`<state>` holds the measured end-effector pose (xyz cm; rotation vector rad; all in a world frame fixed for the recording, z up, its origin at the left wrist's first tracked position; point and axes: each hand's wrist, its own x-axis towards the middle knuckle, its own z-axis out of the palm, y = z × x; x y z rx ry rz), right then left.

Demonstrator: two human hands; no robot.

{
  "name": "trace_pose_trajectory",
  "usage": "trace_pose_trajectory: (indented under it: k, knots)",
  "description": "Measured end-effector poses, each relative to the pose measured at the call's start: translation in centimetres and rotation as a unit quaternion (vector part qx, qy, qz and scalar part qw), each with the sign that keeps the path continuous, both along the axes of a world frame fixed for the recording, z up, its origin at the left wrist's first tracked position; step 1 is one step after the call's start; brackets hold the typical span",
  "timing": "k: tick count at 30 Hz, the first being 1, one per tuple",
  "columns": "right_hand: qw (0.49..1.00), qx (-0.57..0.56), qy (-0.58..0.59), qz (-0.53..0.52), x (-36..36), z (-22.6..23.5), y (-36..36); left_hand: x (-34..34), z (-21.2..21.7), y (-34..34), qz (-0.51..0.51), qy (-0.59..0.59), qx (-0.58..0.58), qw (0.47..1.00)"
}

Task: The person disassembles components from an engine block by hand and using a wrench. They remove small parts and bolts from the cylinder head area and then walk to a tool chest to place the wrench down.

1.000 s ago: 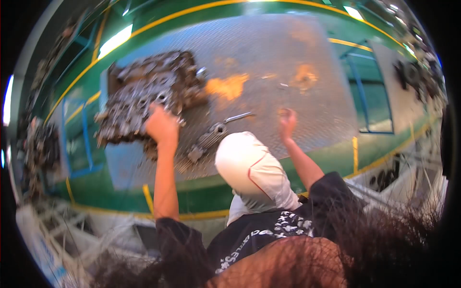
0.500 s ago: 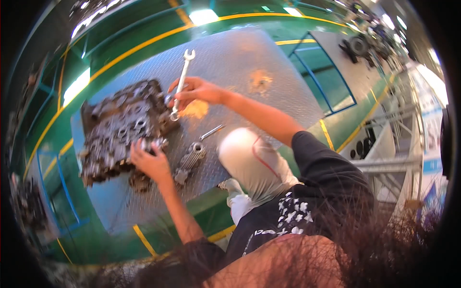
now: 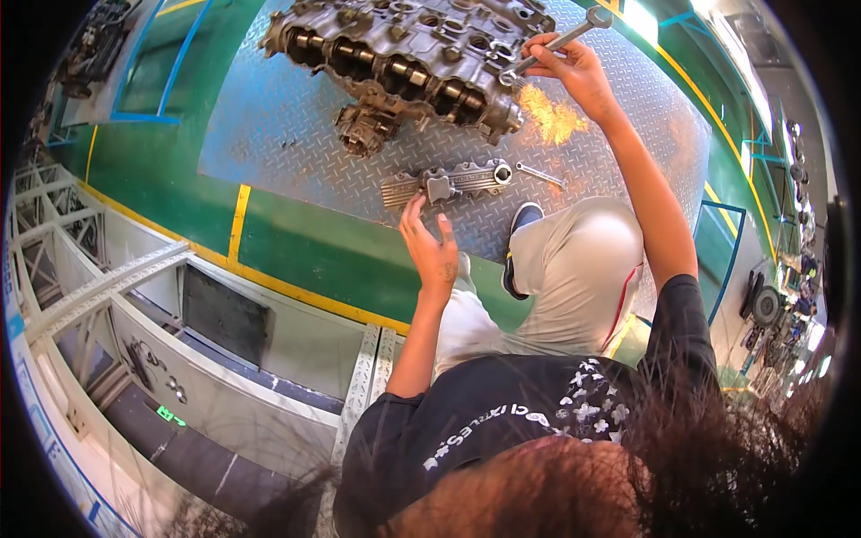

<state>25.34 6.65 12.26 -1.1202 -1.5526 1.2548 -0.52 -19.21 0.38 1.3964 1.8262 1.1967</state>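
Observation:
My right hand (image 3: 574, 72) grips a combination wrench (image 3: 560, 40) near the right end of a greasy metal engine (image 3: 404, 67). The wrench's open end points up and away; its ring end is close to the engine. Below the engine lies a long ribbed metal cover (image 3: 480, 177) with a round opening at its right end. A small grey squarish part (image 3: 439, 187) sits over the middle of that cover. Just below it is my left hand (image 3: 430, 247), fingers apart and reaching toward the part. Whether the fingertips touch it, I cannot tell.
Everything lies on a steel tread-plate platform (image 3: 305, 170), with a slim metal rod-like tool (image 3: 540, 175) beside the cover. Yellow-brown stains mark the plate. A pale metal frame rack (image 3: 224, 332) stands at lower left, and blue rails (image 3: 717, 260) at right.
My view has swung left. My left hand has come off the engine to the cover, where the grey part now shows. My right hand still holds the wrench.

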Motion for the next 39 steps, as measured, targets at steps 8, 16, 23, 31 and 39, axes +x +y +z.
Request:
trace_pose_trajectory:
  k: [8,16,23,31,39]
  knots:
    - [0.996,-0.020,-0.083,0.012,0.5,-0.9,1.2,-2.1,-0.3,-2.0,0.022,-0.047,-0.048,0.998]
    - [0.988,-0.012,-0.153,-0.001,0.4,-0.5,1.4,-2.8,0.5,-2.9,0.024,-0.088,-0.074,0.993]
    - [0.972,-0.178,0.150,0.044,2.4,3.2,-1.3,-2.3,1.9,-2.5,0.015,-0.184,-0.063,0.981]
    - [0.961,-0.228,0.111,0.112,2.5,4.7,0.4,-1.0,2.9,-1.2,-0.027,-0.175,-0.027,0.984]
    - [0.968,-0.090,-0.205,0.112,-1.2,10.2,-1.7,-1.4,1.7,-1.3,-0.006,-0.189,-0.055,0.980]
